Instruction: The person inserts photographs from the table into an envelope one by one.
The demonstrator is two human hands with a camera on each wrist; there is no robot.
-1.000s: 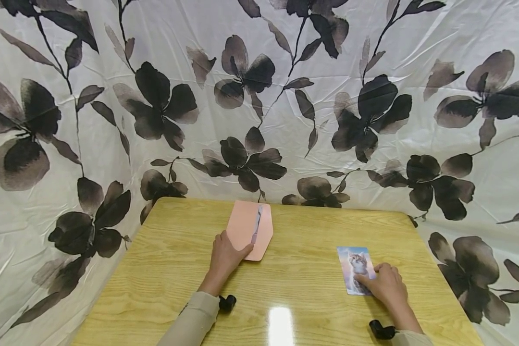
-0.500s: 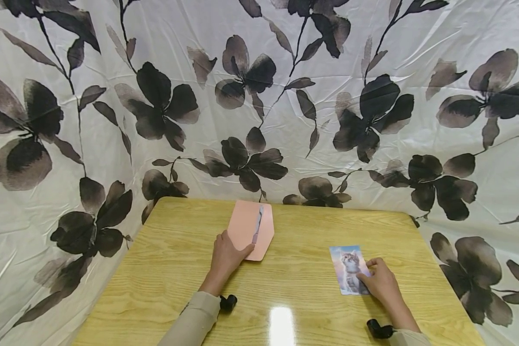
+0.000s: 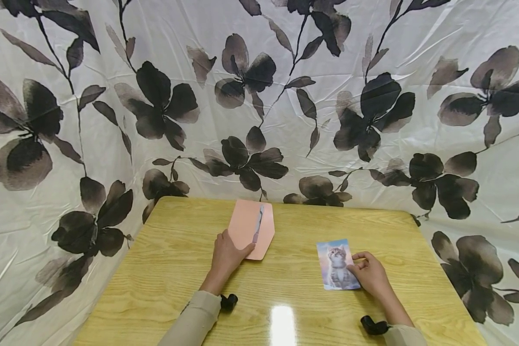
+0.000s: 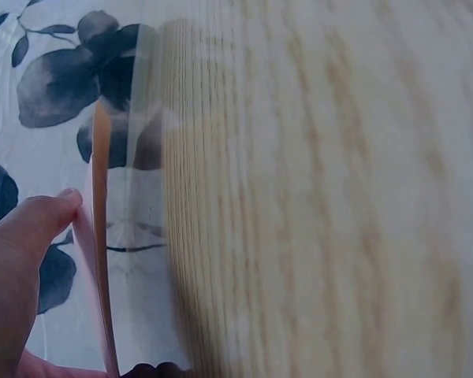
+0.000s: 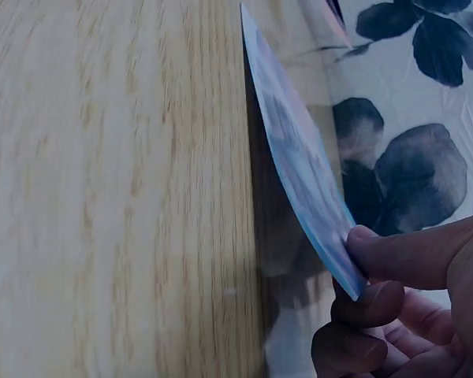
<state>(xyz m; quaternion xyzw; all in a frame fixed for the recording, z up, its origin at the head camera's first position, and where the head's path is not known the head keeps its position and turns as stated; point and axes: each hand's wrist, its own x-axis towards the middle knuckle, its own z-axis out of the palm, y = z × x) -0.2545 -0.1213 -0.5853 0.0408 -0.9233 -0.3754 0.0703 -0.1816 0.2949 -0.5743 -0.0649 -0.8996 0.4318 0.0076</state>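
In the head view my left hand (image 3: 227, 253) holds the near edge of a pink envelope (image 3: 244, 222), thumb on top. The left wrist view shows the envelope (image 4: 102, 228) edge-on between thumb and fingers. A narrow bluish strip shows along the envelope's right part; what it belongs to is hidden. To the right, a kitten picture card (image 3: 335, 266) is pinched at its right edge by my right hand (image 3: 372, 275). The right wrist view has the card (image 5: 296, 150) tilted, its lower end between thumb (image 5: 402, 253) and curled fingers.
Both hands work over a light wooden table (image 3: 294, 278) with a bright light reflection near the front. A white cloth with dark flowers (image 3: 311, 144) hangs behind and at the sides. Black wrist devices (image 3: 374, 326) sit below each hand.
My right hand has moved left with the kitten card, and the card now stands farther out from the fingers. The left hand and the envelope have stayed put.
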